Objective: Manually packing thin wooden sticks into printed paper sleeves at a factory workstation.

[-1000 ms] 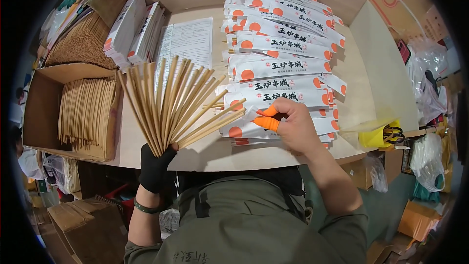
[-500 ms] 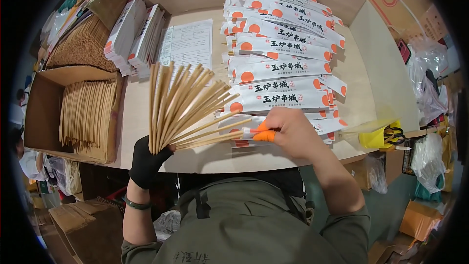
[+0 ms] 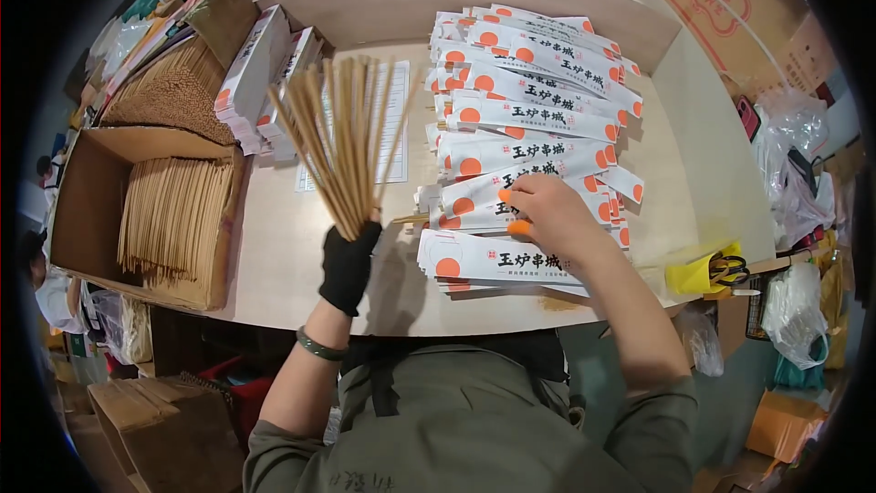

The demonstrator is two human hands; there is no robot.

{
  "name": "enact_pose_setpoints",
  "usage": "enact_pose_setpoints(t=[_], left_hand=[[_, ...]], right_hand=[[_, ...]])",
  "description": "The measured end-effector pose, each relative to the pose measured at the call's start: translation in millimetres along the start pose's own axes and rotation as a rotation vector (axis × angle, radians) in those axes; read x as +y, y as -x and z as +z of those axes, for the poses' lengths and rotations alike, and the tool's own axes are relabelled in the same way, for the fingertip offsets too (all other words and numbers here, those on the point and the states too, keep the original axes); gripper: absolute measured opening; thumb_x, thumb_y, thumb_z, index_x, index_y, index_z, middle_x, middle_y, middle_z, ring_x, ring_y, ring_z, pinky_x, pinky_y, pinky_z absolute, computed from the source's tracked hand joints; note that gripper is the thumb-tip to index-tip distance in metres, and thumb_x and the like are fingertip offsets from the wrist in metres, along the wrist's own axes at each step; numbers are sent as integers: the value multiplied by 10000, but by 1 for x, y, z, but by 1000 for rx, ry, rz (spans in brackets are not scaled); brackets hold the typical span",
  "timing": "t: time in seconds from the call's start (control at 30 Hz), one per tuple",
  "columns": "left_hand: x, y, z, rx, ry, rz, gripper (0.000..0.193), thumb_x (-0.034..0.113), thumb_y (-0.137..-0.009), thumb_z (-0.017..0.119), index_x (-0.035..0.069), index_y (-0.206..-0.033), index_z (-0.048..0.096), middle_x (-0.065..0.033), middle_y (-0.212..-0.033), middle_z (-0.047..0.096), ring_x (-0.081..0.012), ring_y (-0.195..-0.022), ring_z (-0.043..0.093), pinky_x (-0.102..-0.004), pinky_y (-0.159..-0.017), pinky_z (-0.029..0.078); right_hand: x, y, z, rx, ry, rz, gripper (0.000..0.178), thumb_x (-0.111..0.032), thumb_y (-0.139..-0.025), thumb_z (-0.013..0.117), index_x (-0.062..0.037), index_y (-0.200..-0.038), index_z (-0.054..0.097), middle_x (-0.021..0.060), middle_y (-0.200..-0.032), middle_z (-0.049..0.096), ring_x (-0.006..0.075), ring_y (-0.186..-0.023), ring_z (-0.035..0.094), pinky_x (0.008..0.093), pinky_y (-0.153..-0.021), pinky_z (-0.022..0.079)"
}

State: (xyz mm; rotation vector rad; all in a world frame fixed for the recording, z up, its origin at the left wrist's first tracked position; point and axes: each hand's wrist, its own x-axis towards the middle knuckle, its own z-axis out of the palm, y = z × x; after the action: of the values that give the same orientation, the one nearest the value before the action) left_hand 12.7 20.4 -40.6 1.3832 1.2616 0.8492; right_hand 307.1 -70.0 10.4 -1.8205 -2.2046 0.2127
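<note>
Wooden sticks [image 3: 339,141] are spreading in a loose fan from the left hand [image 3: 352,251], which is wearing a black glove [image 3: 345,283] and is clamping them close to their near ends; most of their length is reaching beyond this grip, toward the far side of the table [image 3: 260,228], and is partly covering a printed sheet [image 3: 394,132]. On the left wrist a dark bracelet [image 3: 321,347] is sitting. Right of the sticks, the right hand [image 3: 511,211] is hovering over or resting on white paper sleeves [image 3: 538,114] with orange dots; its 2 orange finger covers [image 3: 519,228] are staying apart from each other, and I cannot tell if they are touching the paper. Nearest to the table edge, below this hand, a front pile of sleeves [image 3: 525,263] is lying almost level. Some stick ends [image 3: 411,218] are peeking out at the left side of the sleeves. At the left, an open carton [image 3: 228,256] is holding many more sticks [image 3: 173,215]; at the right, scissors [image 3: 730,268] are resting in a yellow holder [image 3: 689,277].
</note>
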Motion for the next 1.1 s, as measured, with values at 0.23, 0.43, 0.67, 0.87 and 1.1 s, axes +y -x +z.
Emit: enact_pose_setpoints(t=[0.23, 0.43, 0.67, 0.87, 1.1], left_hand=[[-3, 4, 35, -34, 213, 86, 348, 317, -894, 665, 6, -1050, 666, -23, -816, 642, -97, -734, 572, -272, -660, 467], [9, -1, 29, -155, 312, -12, 426, 243, -936, 609, -34, -1254, 547, -102, -1139, 619, -160, -1021, 590, -294, -917, 463], [47, 15, 47, -171, 567, -9, 429, 271, -931, 624, -41, -1223, 575, -81, -1095, 643, -128, -959, 591, -264, -836, 463], [32, 7, 7, -73, 434, -23, 300, 262, -918, 643, -4, -1050, 597, -99, -863, 661, -160, -792, 652, -310, -696, 545], [-17, 36, -10, 108, 216, -90, 162, 176, -879, 640, 24, -936, 637, -35, -712, 609, -94, -567, 528, -231, -513, 405]], right_hand=[[6, 4, 18, 180, -3, -164, 266, -130, -753, 720, -30, -990, 652, 114, -960, 648, 291, -880, 614, 381, -757, 509], [-2, 2, 15, 210, 39, -234, 237, -133, -769, 696, -24, -970, 636, 107, -877, 627, 281, -817, 612, 383, -706, 509], [-52, -20, -6, 315, 172, -151, 189, -114, -795, 648, -25, -959, 618, 79, -792, 600, 259, -787, 611, 374, -638, 481], [-48, -12, -12, 572, 174, -140, 255, -54, -716, 668, 24, -948, 596, 151, -935, 587, 327, -846, 559, 439, -731, 463], [-72, 44, 43, 177, 102, -283, 196, -51, -680, 687, 20, -817, 566, 121, -887, 570, 255, -790, 562, 328, -667, 462]])
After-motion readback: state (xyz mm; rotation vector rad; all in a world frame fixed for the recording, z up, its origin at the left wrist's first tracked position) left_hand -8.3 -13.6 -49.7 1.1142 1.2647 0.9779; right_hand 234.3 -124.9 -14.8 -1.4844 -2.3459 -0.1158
